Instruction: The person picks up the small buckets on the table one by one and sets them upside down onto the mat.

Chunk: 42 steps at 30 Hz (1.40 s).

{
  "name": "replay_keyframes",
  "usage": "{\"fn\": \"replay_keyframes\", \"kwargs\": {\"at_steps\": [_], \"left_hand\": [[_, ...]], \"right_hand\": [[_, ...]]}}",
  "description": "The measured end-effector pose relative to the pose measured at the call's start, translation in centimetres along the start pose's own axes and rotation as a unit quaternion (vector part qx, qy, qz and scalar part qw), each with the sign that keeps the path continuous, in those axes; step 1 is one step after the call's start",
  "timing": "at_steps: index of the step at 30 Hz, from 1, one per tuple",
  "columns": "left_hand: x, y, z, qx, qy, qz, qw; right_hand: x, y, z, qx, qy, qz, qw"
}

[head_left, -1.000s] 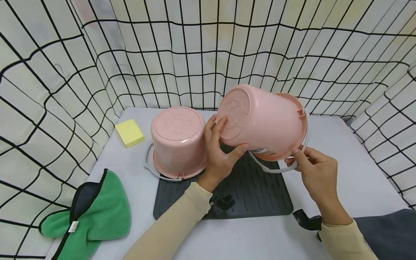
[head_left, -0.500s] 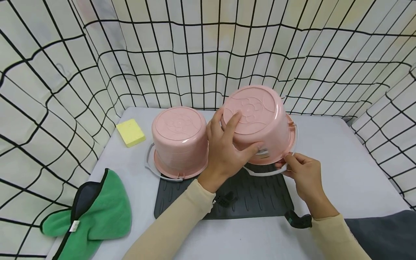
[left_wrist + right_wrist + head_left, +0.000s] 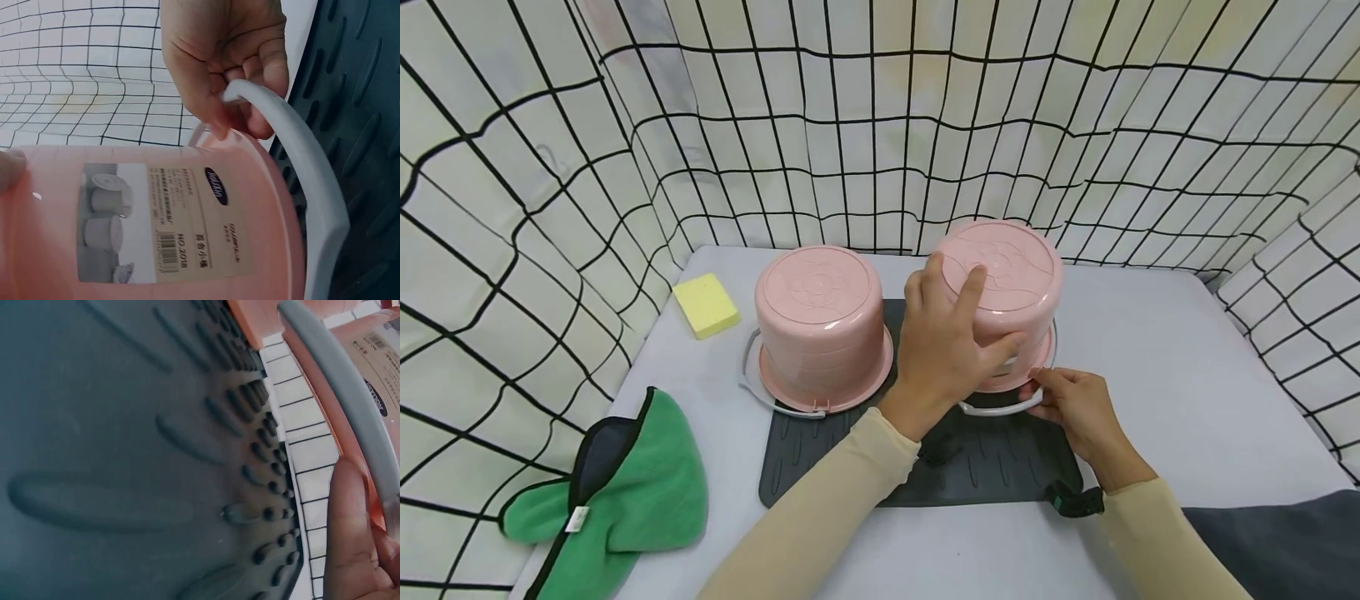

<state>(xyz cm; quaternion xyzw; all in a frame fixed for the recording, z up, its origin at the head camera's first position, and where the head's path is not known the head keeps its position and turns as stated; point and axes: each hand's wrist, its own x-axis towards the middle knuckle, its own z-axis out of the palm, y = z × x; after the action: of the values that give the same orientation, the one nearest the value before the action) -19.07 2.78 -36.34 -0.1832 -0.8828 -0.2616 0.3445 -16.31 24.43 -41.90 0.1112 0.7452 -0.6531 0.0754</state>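
Observation:
An upside-down pink bucket [image 3: 1018, 292], tilted a little, is held over the black ribbed mat [image 3: 1000, 477] in the head view. My left hand [image 3: 943, 342] grips its near left side, thumb on the wall and fingers reaching onto the base. At the rim, my right hand [image 3: 1078, 412] pinches the edge beside the grey handle [image 3: 312, 169], which the left wrist view shows closely. A printed label [image 3: 165, 225] is stuck on the bucket's wall. A second pink bucket [image 3: 820, 333] stands upside down on the mat's left part. Whether the held bucket's rim touches the mat, I cannot tell.
A yellow sponge [image 3: 706, 306] lies at the back left of the white table [image 3: 1180, 350]. Nearer on the left is a green cloth [image 3: 655, 492] with dark edging. Grey fabric [image 3: 1285, 537] lies at the front right. Black wire mesh [image 3: 910, 150] surrounds the table.
The held bucket has turned from lying sideways to nearly upside down and come lower over the mat. My right hand has moved left and slightly down with its rim.

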Motion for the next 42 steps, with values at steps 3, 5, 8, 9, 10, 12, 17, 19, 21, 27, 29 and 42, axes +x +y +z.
{"fn": "replay_keyframes", "kwargs": {"at_steps": [3, 5, 8, 9, 10, 12, 17, 19, 21, 27, 29, 42], "left_hand": [[0.1, 0.3, 0.5, 0.023, -0.017, 0.000, 0.9996], [0.1, 0.3, 0.7, 0.032, -0.029, -0.001, 0.9991], [-0.1, 0.2, 1.1, 0.044, -0.044, -0.006, 0.9980], [-0.2, 0.1, 1.2, 0.046, -0.048, -0.007, 0.9977], [-0.2, 0.1, 1.3, 0.050, -0.050, -0.007, 0.9975], [-0.3, 0.0, 1.4, 0.058, -0.054, -0.008, 0.9968], [-0.4, -0.2, 1.6, 0.082, -0.063, -0.015, 0.9945], [-0.4, -0.3, 1.6, 0.091, -0.064, -0.016, 0.9936], [-0.4, -0.5, 1.7, 0.097, -0.064, -0.017, 0.9931], [-0.6, -0.9, 1.9, 0.102, -0.072, -0.027, 0.9918], [-0.6, -0.9, 1.9, 0.102, -0.075, -0.026, 0.9917], [-0.5, -0.6, 2.2, 0.089, -0.103, -0.024, 0.9905]], "right_hand": [[0.6, 0.3, -0.1, -0.016, -0.004, 0.020, 0.9997], [1.0, 0.4, -0.1, -0.023, -0.007, 0.028, 0.9993], [1.6, 0.7, -0.2, -0.029, -0.011, 0.036, 0.9989], [1.7, 0.8, -0.2, -0.031, -0.012, 0.038, 0.9987], [1.9, 0.9, -0.1, -0.033, -0.013, 0.041, 0.9985], [2.2, 1.0, 0.0, -0.033, -0.012, 0.045, 0.9984], [2.7, 1.1, 0.5, -0.041, -0.008, 0.051, 0.9979], [2.8, 1.0, 0.7, -0.047, -0.010, 0.051, 0.9975], [2.9, 1.0, 0.7, -0.055, -0.014, 0.053, 0.9970], [3.3, 0.8, 0.6, -0.073, -0.034, 0.061, 0.9949], [3.3, 0.8, 0.6, -0.079, -0.034, 0.064, 0.9942], [2.9, 0.2, 0.4, -0.120, -0.023, 0.065, 0.9904]]}}
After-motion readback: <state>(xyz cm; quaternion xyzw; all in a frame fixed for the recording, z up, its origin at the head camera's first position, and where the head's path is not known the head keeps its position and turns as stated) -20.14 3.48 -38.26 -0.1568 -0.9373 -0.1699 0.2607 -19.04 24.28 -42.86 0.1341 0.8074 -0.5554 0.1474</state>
